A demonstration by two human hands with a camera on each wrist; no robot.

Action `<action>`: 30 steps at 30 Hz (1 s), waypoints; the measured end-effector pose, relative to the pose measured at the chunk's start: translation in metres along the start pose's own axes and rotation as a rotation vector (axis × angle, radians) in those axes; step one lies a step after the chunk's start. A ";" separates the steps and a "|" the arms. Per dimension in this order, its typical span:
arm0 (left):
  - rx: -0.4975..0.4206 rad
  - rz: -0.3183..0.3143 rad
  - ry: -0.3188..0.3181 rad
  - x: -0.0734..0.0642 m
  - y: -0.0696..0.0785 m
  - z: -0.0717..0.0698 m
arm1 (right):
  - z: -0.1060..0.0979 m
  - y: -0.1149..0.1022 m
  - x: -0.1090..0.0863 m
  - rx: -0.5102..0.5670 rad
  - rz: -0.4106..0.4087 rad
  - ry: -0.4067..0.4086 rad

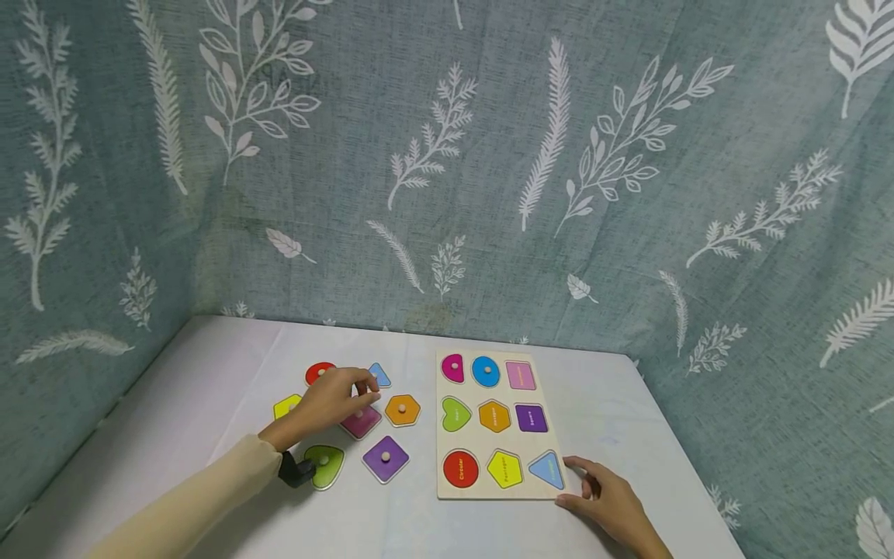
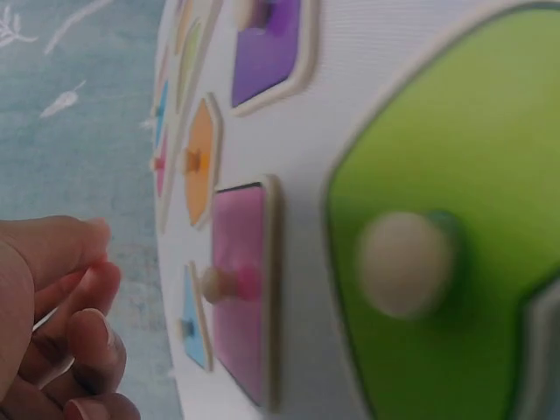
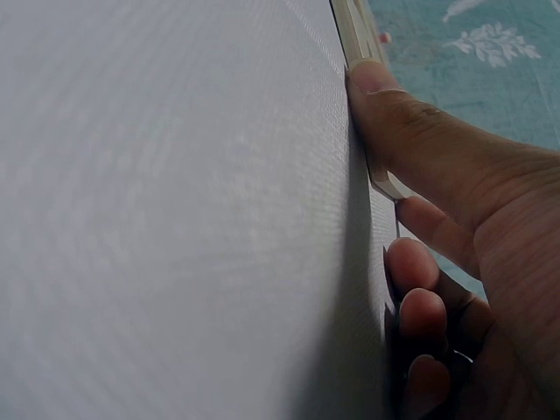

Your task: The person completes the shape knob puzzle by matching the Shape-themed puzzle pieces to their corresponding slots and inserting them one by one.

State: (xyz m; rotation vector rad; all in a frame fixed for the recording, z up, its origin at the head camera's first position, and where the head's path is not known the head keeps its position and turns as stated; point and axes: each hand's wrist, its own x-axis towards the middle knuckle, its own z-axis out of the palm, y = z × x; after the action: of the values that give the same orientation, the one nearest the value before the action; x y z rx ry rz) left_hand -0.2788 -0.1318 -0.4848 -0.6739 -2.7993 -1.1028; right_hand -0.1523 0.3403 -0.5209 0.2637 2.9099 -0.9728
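Note:
A wooden shape-puzzle board (image 1: 496,498) lies right of centre in the head view. A knobbed magenta semicircle (image 1: 452,368) and a blue round piece (image 1: 485,372) sit in its back row. My right hand (image 1: 609,501) holds its near right corner, thumb on the front edge (image 3: 360,131), index finger at the side. My left hand (image 1: 328,400) is above the loose pieces with bent fingers and nothing seen in them. Below and beside it are a pink piece (image 2: 238,324), a blue triangle (image 1: 379,375) and a red piece (image 1: 320,370).
Around the left hand also lie a yellow piece (image 1: 285,405), an orange hexagon (image 1: 403,410), a purple square (image 1: 386,460) and a green heart (image 1: 327,466), each knobbed. A leaf-patterned curtain (image 1: 447,155) backs the white table (image 1: 615,396).

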 end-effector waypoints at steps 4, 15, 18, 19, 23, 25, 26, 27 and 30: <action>0.027 0.011 0.014 -0.008 -0.008 0.002 | 0.000 0.003 0.000 0.002 -0.001 0.000; 0.064 -0.043 0.020 -0.020 -0.014 0.001 | -0.001 0.001 -0.001 -0.002 -0.013 0.005; 0.085 -0.058 0.003 -0.022 -0.015 0.002 | 0.000 0.001 -0.001 -0.007 -0.013 0.005; 0.094 -0.063 -0.004 -0.022 -0.015 0.002 | 0.000 0.000 -0.001 -0.009 -0.013 0.005; 0.096 -0.082 -0.011 -0.024 -0.016 0.001 | 0.001 0.000 -0.001 -0.007 -0.007 -0.001; 0.096 -0.087 -0.009 -0.025 -0.017 0.001 | 0.001 0.000 -0.001 -0.008 0.001 -0.006; 0.096 -0.088 -0.011 -0.025 -0.017 0.002 | 0.001 0.000 0.000 -0.009 0.006 -0.008; 0.096 -0.094 -0.012 -0.025 -0.018 0.002 | 0.001 0.000 0.000 -0.011 0.009 -0.010; 0.098 -0.104 -0.022 -0.026 -0.020 0.004 | 0.000 0.000 0.000 -0.017 0.017 -0.014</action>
State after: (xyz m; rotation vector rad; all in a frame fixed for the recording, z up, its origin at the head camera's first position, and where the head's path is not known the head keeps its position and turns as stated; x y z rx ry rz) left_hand -0.2628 -0.1518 -0.5064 -0.5414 -2.9146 -0.9705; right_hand -0.1526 0.3406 -0.5213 0.2782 2.8970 -0.9432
